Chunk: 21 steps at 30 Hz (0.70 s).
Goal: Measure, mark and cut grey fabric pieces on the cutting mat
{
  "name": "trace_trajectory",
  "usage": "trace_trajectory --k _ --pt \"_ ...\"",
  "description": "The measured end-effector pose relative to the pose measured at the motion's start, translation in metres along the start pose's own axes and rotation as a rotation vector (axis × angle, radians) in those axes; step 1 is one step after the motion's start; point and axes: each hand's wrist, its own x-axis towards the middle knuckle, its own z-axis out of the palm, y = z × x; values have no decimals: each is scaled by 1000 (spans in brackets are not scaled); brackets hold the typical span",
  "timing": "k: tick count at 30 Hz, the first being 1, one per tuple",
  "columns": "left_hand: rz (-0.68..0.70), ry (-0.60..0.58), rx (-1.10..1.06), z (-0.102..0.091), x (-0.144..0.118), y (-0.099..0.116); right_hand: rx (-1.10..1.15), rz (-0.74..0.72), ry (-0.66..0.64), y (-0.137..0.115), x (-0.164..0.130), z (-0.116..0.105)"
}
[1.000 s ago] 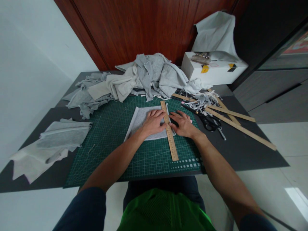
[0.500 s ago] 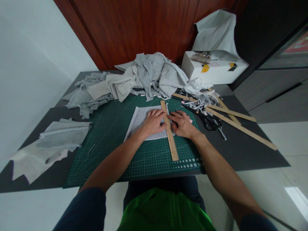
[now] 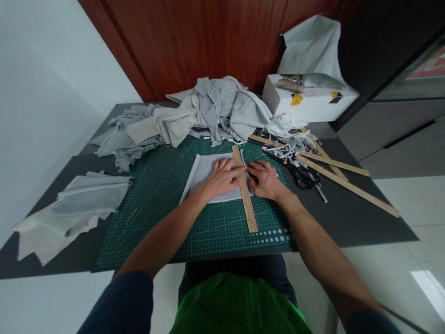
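A grey piece of fabric (image 3: 204, 168) lies flat on the green cutting mat (image 3: 153, 204). A wooden ruler (image 3: 248, 208) rests lengthwise over its right part and reaches past its near edge. My left hand (image 3: 222, 178) lies on the fabric with fingers stretched out, a fingertip crossing the ruler. Just right of the ruler, my right hand (image 3: 266, 180) rests at the fabric's right edge, fingers bent and thumb apart from them. The dark gap beneath its fingers is hard to read. The two hands' fingertips nearly meet.
Black scissors (image 3: 302, 176) lie to the right, near wooden strips (image 3: 347, 185) and tangled fabric scraps (image 3: 295, 144). Heaped grey cloth (image 3: 222, 102) spans the back, beside a white box (image 3: 313, 104). More fabric pieces (image 3: 90, 192) lie at left.
My left index finger has stretched rightward across the ruler toward my right fingertips. My right hand has shifted slightly to the right. The ruler and fabric stay in place.
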Motion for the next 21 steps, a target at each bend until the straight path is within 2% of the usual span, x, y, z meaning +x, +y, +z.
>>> trace_trajectory --k 7,16,21 --pt "17 2 -48 -1 -1 -2 -1 -1 -9 1 0 1" --pt "-15 67 -187 -8 -1 0 13 -5 14 1 -1 1" --pt "-52 78 -182 -11 -2 -1 16 -6 13 0 -1 -1"
